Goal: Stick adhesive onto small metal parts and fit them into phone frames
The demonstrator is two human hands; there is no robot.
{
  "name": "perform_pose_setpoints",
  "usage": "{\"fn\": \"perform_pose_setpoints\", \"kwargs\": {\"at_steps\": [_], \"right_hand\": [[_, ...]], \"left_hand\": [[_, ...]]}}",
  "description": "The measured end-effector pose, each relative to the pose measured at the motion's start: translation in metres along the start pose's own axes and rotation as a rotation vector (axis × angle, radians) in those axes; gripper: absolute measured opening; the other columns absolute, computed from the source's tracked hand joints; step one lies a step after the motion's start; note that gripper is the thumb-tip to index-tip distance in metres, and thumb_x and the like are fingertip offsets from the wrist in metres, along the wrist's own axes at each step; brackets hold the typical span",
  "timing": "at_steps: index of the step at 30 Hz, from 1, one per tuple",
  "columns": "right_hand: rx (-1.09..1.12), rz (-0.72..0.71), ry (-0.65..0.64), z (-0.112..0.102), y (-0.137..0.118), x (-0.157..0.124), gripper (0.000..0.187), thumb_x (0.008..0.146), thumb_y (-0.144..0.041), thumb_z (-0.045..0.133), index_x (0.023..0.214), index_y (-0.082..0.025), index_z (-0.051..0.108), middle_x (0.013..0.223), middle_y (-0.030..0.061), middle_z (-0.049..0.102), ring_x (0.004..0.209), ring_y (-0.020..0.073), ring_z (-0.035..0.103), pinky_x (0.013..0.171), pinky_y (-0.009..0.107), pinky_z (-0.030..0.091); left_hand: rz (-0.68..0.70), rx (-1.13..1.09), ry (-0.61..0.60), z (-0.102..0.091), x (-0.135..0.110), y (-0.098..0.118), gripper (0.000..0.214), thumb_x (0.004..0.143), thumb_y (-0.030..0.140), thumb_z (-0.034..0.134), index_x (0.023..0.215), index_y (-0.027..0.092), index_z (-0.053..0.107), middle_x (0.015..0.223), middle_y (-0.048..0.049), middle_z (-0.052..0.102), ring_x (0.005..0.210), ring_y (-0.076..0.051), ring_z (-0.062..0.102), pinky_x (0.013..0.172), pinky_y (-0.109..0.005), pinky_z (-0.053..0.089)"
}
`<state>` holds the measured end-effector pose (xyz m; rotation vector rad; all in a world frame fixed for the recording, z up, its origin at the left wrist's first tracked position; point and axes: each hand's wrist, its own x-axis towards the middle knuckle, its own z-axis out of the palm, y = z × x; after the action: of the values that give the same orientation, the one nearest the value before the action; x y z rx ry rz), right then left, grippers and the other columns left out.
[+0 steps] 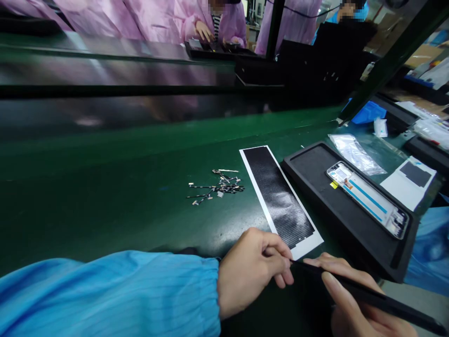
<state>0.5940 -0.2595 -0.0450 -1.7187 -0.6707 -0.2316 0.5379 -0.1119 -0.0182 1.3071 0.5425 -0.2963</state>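
My left hand (254,269) is curled at the near edge of the green bench, fingertips pinched by the near corner of a long white-edged sheet of small black parts (280,199). What it pinches is too small to see. My right hand (354,299) grips black tweezers (368,296), whose tip meets my left fingertips. A pile of thin black flex cables (219,186) lies further out on the bench. To the right, a black tray (315,168) holds a phone frame (368,199).
A clear plastic bag (356,152), a white card with a dark patch (410,180) and blue cloth (368,112) lie at the right. Behind the bench runs a dark conveyor (105,70). Other people in pink coats (210,21) work on the far side.
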Motion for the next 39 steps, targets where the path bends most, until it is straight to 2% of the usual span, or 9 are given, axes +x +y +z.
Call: {"fn": "perform_pose_setpoints", "kwargs": {"at_steps": [5,9,14,19,21,26,30,35,39], "right_hand": [[-0.010,-0.044,0.038,0.001,0.002,-0.003,0.007,0.066,-0.016,0.065,0.072,-0.019,0.067,0.070,0.0015,0.066,0.063,0.0188,0.062,0.063,0.032,0.051],[0.046,0.011,0.177,0.004,0.009,-0.003,0.009,0.066,-0.014,0.065,0.073,-0.019,0.066,0.073,-0.0011,0.066,0.067,0.0144,0.061,0.070,0.026,0.047],[0.124,0.030,0.265,0.004,0.002,0.005,0.006,0.071,-0.013,0.060,0.070,-0.017,0.064,0.073,-0.0009,0.065,0.067,0.0130,0.060,0.074,0.028,0.048],[0.041,-0.061,-0.178,0.006,-0.030,0.015,0.006,0.075,-0.018,0.057,0.075,-0.021,0.063,0.066,-0.0017,0.061,0.056,0.0102,0.056,0.052,0.019,0.046],[-0.006,-0.131,-0.349,0.016,-0.046,0.018,0.009,0.072,-0.020,0.062,0.080,-0.024,0.063,0.067,-0.0031,0.061,0.053,0.0092,0.056,0.047,0.015,0.044],[0.105,-0.215,-0.393,0.043,-0.079,0.019,0.012,0.077,-0.015,0.056,0.079,-0.026,0.059,0.063,-0.0044,0.058,0.052,0.0090,0.055,0.049,0.016,0.046],[0.144,-0.367,-0.637,0.051,-0.087,0.023,0.015,0.076,-0.009,0.052,0.082,-0.022,0.059,0.069,-0.0013,0.061,0.055,0.0112,0.059,0.049,0.016,0.048],[0.184,-0.435,-0.877,0.076,-0.100,0.012,0.014,0.079,-0.015,0.049,0.070,-0.020,0.058,0.058,-0.0017,0.057,0.044,0.0095,0.054,0.039,0.015,0.042],[0.119,-0.466,-0.979,0.091,-0.113,-0.008,0.022,0.084,-0.016,0.044,0.066,-0.020,0.055,0.053,-0.0027,0.053,0.044,0.0081,0.052,0.044,0.014,0.044]], "left_hand": [[-0.028,-0.018,0.009,0.000,0.001,0.004,0.009,0.067,0.006,0.048,0.063,0.010,0.055,0.055,-0.0014,0.061,0.052,-0.010,0.053,0.056,-0.022,0.038],[-0.035,-0.058,0.020,0.001,0.001,0.007,0.010,0.067,0.004,0.048,0.062,0.010,0.055,0.054,-0.0014,0.061,0.050,-0.010,0.053,0.056,-0.021,0.039],[0.062,-0.030,0.074,-0.001,-0.013,0.023,0.010,0.070,0.004,0.051,0.065,0.010,0.058,0.060,-0.0005,0.062,0.060,-0.011,0.055,0.063,-0.022,0.041],[0.326,0.114,0.214,-0.001,-0.044,0.046,0.013,0.067,0.004,0.060,0.061,0.015,0.065,0.067,0.0037,0.058,0.071,-0.011,0.053,0.068,-0.021,0.038],[0.333,0.063,0.239,0.000,-0.056,0.052,0.014,0.067,0.004,0.060,0.060,0.015,0.065,0.062,0.0041,0.057,0.066,-0.011,0.053,0.064,-0.021,0.040],[0.384,-0.162,0.336,-0.011,-0.088,0.051,0.012,0.067,0.003,0.059,0.061,0.014,0.061,0.057,0.0042,0.058,0.059,-0.010,0.055,0.055,-0.017,0.044],[0.556,-0.225,0.381,-0.034,-0.116,0.034,0.016,0.069,0.000,0.055,0.060,0.014,0.056,0.053,0.0060,0.055,0.053,-0.005,0.052,0.050,-0.012,0.042],[0.759,0.469,0.648,-0.059,-0.156,0.002,0.010,0.073,0.006,0.059,0.075,0.016,0.061,0.077,0.0039,0.059,0.074,-0.011,0.052,0.069,-0.023,0.040],[0.730,0.955,0.591,-0.068,-0.175,-0.021,0.019,0.076,0.003,0.053,0.060,0.013,0.057,0.068,0.0008,0.055,0.070,-0.013,0.045,0.071,-0.030,0.034]]}}
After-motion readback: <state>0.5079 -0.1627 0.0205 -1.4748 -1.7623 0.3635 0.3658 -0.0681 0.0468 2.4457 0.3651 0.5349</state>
